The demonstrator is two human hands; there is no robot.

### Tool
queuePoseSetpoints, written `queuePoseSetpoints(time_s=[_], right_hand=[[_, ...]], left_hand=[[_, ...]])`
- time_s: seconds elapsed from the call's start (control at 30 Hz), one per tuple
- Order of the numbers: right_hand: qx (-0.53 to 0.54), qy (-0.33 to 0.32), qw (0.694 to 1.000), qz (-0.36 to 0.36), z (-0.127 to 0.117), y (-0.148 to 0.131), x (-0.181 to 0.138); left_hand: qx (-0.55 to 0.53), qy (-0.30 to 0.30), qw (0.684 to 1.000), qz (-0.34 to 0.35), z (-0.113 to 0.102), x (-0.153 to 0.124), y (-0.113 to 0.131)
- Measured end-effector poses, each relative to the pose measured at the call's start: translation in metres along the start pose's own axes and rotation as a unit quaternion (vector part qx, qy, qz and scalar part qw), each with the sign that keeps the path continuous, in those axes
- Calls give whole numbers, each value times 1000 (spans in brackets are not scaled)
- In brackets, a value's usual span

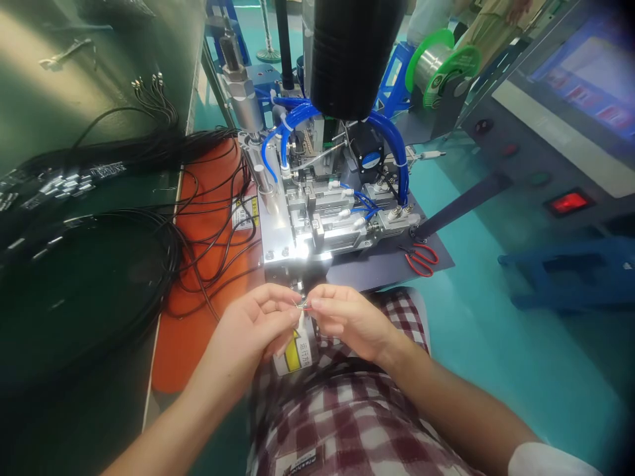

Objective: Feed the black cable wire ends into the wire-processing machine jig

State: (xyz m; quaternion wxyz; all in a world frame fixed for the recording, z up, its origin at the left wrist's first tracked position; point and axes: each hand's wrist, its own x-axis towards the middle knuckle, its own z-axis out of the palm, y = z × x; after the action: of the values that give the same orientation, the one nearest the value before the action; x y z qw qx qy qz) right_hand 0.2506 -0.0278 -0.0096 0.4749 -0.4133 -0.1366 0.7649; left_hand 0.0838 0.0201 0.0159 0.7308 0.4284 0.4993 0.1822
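Observation:
My left hand (260, 325) and my right hand (350, 318) meet in front of the machine's near edge, just above my lap. Thin wires (303, 306), one of them red, run between the pinched fingertips of both hands. Which strands each hand grips is too small to make out. Directly beyond the fingers stands a metal bench machine (337, 228) with slides, clamps and blue air tubes (404, 155). Below the fingertips there is a white and yellow label (294, 357), partly covered by my left hand.
Black cables (169, 244) with shiny ends lie across the green table (64, 410) and orange board (173, 357) at left. Red-handled pliers (421, 260) rest right of the machine. A green solder spool (421, 66) and control panel (555, 142) stand right; another person (501, 26) is behind.

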Motion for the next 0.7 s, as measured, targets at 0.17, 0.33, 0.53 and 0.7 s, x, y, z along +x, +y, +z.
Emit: queuePoseSetpoints(time_s=[0.17,0.33,0.53,0.7], right_hand=[[12,-5,1000,28,-2,0,-1],[-28,-37,998,49,-4,-7,-1],[-217,-47,974,-52,-4,-12,-8],[-376,-69,905,-187,-9,-17,-8]], left_hand=[[-3,-10,1000,-8,-2,1,2],[10,-50,999,-3,-3,1,4],[55,-65,996,-7,-3,0,6],[92,-95,991,-27,-6,1,5]])
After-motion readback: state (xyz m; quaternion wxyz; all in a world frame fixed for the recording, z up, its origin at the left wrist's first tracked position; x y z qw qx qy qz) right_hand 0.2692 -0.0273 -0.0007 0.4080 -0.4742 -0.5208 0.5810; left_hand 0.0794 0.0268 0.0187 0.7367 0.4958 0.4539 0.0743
